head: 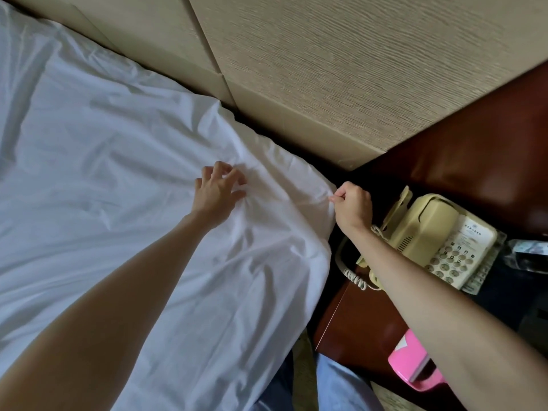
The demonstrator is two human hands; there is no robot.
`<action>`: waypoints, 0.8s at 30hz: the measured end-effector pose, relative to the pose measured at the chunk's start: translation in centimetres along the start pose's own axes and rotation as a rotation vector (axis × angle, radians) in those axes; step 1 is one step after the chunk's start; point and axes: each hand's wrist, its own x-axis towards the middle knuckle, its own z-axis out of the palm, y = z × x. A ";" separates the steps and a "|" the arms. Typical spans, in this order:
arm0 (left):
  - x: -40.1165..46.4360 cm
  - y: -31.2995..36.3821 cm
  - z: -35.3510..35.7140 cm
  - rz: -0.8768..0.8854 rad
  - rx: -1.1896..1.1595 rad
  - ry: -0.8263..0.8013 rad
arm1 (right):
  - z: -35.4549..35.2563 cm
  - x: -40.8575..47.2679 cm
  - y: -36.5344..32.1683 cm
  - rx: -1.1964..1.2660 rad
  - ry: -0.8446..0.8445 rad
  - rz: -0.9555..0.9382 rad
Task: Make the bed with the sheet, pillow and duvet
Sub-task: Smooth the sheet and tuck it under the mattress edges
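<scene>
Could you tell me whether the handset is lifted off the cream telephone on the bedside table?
No, the handset lies in its cradle on the telephone.

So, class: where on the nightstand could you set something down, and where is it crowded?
Free: the dark red nightstand top between the telephone and the pink object, and behind the telephone toward the wall. Crowded: the right side, with telephone, coiled cord and plastic bottle.
</scene>
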 end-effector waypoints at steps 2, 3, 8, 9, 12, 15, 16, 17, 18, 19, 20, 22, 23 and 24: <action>0.1 0.0 0.0 0.002 -0.002 0.004 | 0.1 -0.1 0.0 -0.021 0.007 -0.005; 0.1 0.1 0.0 0.002 -0.004 0.009 | 0.2 -0.1 0.1 -0.034 -0.003 -0.026; 0.2 0.4 0.0 -0.032 -0.024 0.000 | -0.2 -0.3 0.3 -0.097 -0.091 -0.134; 0.4 0.5 -0.2 -0.040 -0.034 -0.008 | -0.4 -0.3 0.5 -0.110 -0.090 -0.148; 0.7 0.6 -0.9 -0.032 -0.055 -0.005 | -2.0 0.3 1.8 -0.209 -0.030 -0.122; 0.8 0.9 -1.4 0.007 -0.058 0.039 | -3.9 1.3 2.5 -0.357 0.021 -0.117; 0.9 1.2 -1.4 0.016 -0.057 0.057 | -4.4 1.6 2.3 -0.389 0.040 -0.138; 1.0 1.5 -1.3 0.017 -0.056 0.078 | -4.8 1.9 2.1 -0.409 0.064 -0.149; 1.2 1.8 -1.2 0.010 -0.054 0.102 | -5.1 2.2 1.8 -0.419 0.080 -0.147; 1.3 2.2 -1.1 -0.003 -0.053 0.124 | -5.3 2.3 1.6 -0.418 0.088 -0.133; 1.4 2.4 -1.1 -0.014 -0.054 0.141 | -5.4 2.2 1.3 -0.407 0.090 -0.108; 1.8 2.8 -1.0 -0.008 -0.065 0.148 | -5.5 1.7 1.0 -0.336 0.102 -0.037; 1.9 2.9 -1.0 0.009 -0.068 0.141 | -5.4 1.3 0.8 -0.281 0.100 0.002; 2.1 3.1 -1.0 0.030 -0.068 0.129 | -5.5 0.8 0.6 -0.220 0.097 0.030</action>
